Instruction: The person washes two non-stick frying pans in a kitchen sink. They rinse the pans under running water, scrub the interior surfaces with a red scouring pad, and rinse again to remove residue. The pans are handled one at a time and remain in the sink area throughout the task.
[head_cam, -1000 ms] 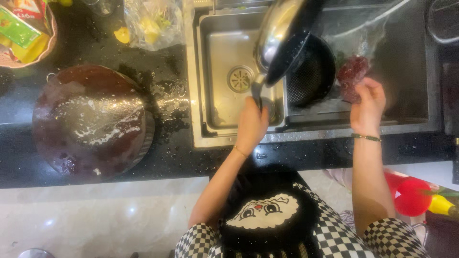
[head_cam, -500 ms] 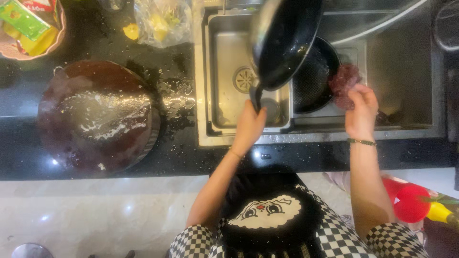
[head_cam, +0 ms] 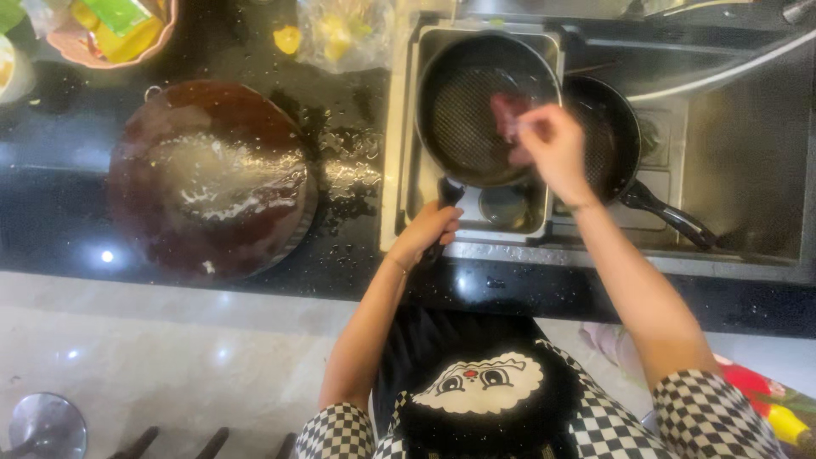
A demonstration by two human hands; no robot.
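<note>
Left hand [head_cam: 429, 231] grips handle of round black non-stick frying pan [head_cam: 484, 106], held over steel sink [head_cam: 748, 178] left basin. Right hand [head_cam: 552, 144] pinches reddish scrub pad [head_cam: 508, 110] inside pan. Advice: keep pan steady and tilted, scrub in circles, work out to rim.

The left hand [head_cam: 429, 231] grips the handle of a black frying pan [head_cam: 476, 110], holding it face-up over the left part of the steel sink [head_cam: 739, 170]. The right hand [head_cam: 552, 149] presses a reddish scrub pad [head_cam: 507, 112] against the pan's textured inside. A second black pan [head_cam: 616, 140] lies in the sink just to the right. On the dark counter to the left sits a wet round brown board [head_cam: 212, 178], and beyond it a plastic bag [head_cam: 344, 34].
</note>
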